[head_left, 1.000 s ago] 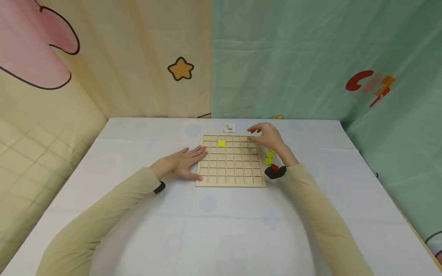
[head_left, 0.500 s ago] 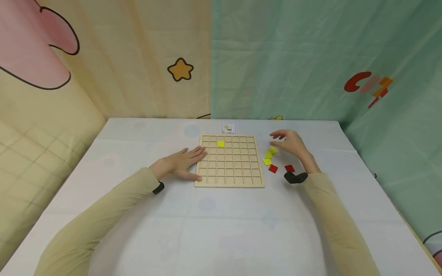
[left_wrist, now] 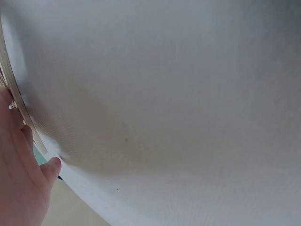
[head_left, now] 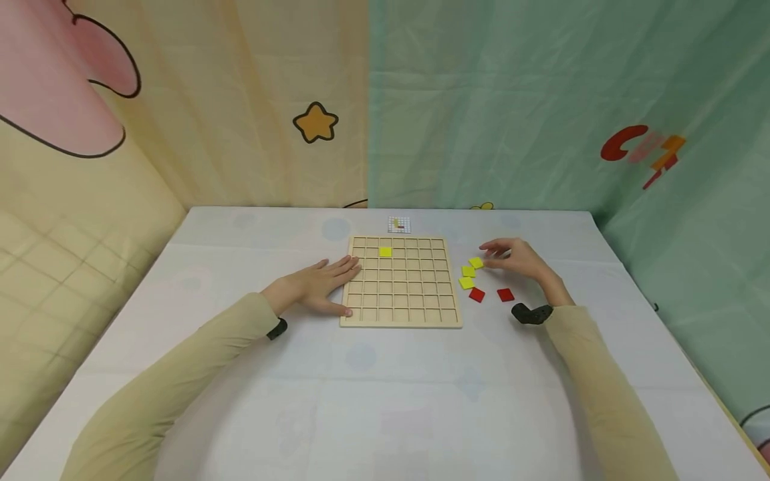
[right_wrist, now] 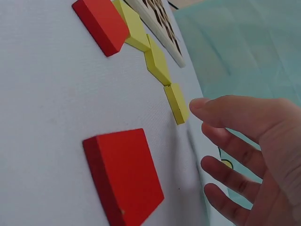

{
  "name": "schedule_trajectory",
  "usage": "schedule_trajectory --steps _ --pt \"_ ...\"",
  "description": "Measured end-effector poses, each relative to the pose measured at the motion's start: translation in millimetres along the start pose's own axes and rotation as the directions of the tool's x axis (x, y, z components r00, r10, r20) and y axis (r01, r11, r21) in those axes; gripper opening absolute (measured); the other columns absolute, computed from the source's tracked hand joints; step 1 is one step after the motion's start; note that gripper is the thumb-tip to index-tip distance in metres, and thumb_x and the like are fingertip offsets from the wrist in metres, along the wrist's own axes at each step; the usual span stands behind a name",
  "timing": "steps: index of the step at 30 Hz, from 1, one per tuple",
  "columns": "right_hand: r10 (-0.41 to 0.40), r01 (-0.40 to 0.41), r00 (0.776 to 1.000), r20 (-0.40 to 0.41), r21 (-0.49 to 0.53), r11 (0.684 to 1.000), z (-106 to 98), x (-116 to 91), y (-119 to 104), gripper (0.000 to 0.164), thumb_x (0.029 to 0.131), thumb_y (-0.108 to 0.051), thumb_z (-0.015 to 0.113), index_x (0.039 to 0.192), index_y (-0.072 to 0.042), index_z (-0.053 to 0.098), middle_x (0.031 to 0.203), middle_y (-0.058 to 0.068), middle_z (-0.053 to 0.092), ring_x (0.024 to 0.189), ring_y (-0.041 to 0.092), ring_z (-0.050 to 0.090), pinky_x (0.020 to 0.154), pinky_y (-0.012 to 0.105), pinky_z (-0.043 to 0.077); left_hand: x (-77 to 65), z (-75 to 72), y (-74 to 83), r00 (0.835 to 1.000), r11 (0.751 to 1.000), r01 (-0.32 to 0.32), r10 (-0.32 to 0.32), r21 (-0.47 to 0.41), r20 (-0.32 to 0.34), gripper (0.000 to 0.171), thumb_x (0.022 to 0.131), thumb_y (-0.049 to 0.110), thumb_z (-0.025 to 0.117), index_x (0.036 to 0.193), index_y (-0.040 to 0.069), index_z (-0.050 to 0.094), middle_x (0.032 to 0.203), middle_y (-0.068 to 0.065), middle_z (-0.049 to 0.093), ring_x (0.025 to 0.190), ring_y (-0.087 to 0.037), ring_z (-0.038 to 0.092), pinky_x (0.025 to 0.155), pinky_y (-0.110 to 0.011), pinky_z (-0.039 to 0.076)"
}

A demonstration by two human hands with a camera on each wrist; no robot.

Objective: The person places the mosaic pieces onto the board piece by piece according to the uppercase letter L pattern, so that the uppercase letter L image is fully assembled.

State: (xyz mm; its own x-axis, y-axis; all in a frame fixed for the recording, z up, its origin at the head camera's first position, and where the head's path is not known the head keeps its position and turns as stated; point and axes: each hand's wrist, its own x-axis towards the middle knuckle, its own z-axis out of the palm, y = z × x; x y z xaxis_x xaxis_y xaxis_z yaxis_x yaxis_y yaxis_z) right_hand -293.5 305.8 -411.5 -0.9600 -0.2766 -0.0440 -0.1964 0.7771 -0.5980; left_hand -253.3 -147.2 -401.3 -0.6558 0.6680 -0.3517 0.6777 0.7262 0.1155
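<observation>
My left hand (head_left: 319, 284) lies flat with spread fingers on the left edge of the wooden grid board (head_left: 415, 300). One yellow square tile (head_left: 386, 252) sits in a cell near the board's far side. To the right of the board, my right hand (head_left: 517, 259) hovers with loosely bent fingers, holding nothing. Its thumb tip is right beside the farthest loose yellow tile (right_wrist: 176, 103) in the right wrist view. Two more yellow tiles trail from that one toward me, followed by a red tile (head_left: 477, 294). A second red tile (right_wrist: 127, 174) lies apart, farther right.
Behind the board lies a small card (head_left: 400, 224) printed with a grid and coloured squares. A white cloth (head_left: 385, 394) covers the table, and patterned curtains (head_left: 481, 107) hang at its far edge. Each wrist carries a black band (head_left: 532, 314).
My right hand has drawn back from above the board's far right corner to the right side of the loose tiles, uncovering them. My left hand has stayed put.
</observation>
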Motion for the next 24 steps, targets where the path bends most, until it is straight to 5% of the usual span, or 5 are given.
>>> schedule_trajectory --steps 7,14,24 --pt "-0.034 0.035 0.998 0.054 -0.017 0.999 -3 6 2 0.042 0.084 -0.022 0.073 0.123 -0.007 0.065 0.116 0.016 0.067 0.101 0.028 0.056 0.078 0.026 0.046 -0.4 -0.8 0.3 1.0 1.0 -0.015 0.015 -0.003 -0.018 0.099 0.088 0.067 0.049 0.156 0.011 0.003 0.163 -0.008 -0.006 0.151 -0.025 -0.003 0.119 -0.056 0.007" --pt "-0.05 0.055 0.991 0.123 -0.036 0.998 -3 10 2 0.041 0.085 -0.016 0.073 0.123 -0.004 0.065 0.123 0.018 0.065 0.107 0.028 0.056 0.089 0.035 0.045 -1.5 -1.2 1.9 1.0 1.0 -0.001 0.001 0.003 0.004 0.099 0.088 0.069 0.047 0.156 0.013 0.001 0.163 -0.006 -0.008 0.151 -0.023 -0.005 0.12 -0.054 0.006" --pt "-0.048 0.056 0.992 0.119 -0.066 0.996 -2 12 -3 0.035 0.085 -0.016 0.072 0.117 -0.004 0.068 0.119 0.017 0.066 0.101 0.026 0.055 0.086 0.034 0.044 -1.0 -1.0 0.4 1.0 1.0 -0.012 0.012 0.004 -0.004 0.099 0.088 0.068 0.048 0.156 0.012 0.001 0.163 -0.007 -0.007 0.151 -0.024 -0.005 0.119 -0.056 0.007"
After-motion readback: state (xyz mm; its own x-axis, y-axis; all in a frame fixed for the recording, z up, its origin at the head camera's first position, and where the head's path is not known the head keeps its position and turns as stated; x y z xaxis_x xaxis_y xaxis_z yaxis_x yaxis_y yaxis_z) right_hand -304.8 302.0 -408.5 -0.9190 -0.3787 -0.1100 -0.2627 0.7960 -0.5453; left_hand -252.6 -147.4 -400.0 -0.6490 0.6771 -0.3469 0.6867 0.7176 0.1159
